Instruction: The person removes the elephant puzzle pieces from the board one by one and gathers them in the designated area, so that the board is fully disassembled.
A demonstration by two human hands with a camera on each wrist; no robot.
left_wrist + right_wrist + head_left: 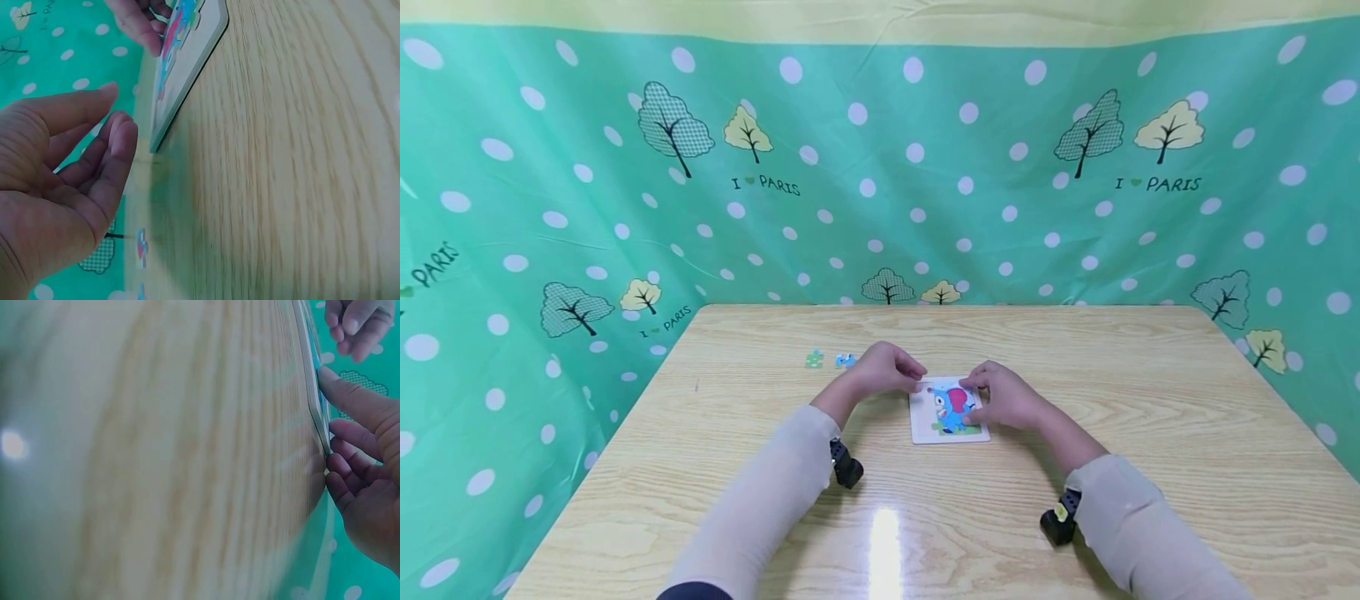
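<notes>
Sleeves [767,492], two, both cut off at bottom of head view; clock centred on the board. Wrist cameras [848,469], two, black, at 8 and 4 o'clock; one glare streak [885,550] on table [662,483] at 7. Board [921,423], one, white-faced, lying near mid-table; puzzle picture [950,411] on it, blue animal with red patch; strip at 9 o'clock bare; fitted-piece count can't be made out, 3 o'clock side partly hidden by fingers. Right hand [1011,400] at 3: thumb and fingertips spread apart, touching that side; exact contact unclear, board nearly edge-on in right wrist view. Left hand [882,369] at 10: loosely bent, gap between thumb and fingers, holding nothing; just beside board corner. Loose pieces, two, beyond it toward 10: green piece [814,359], blue piece [844,361]; latter's end runs up to the hand's outline, maybe covered. Curtain [925,179] at 12, one, green, dotted; ten printed trees [664,125]; leftmost lettering [434,264] cut off.
</notes>
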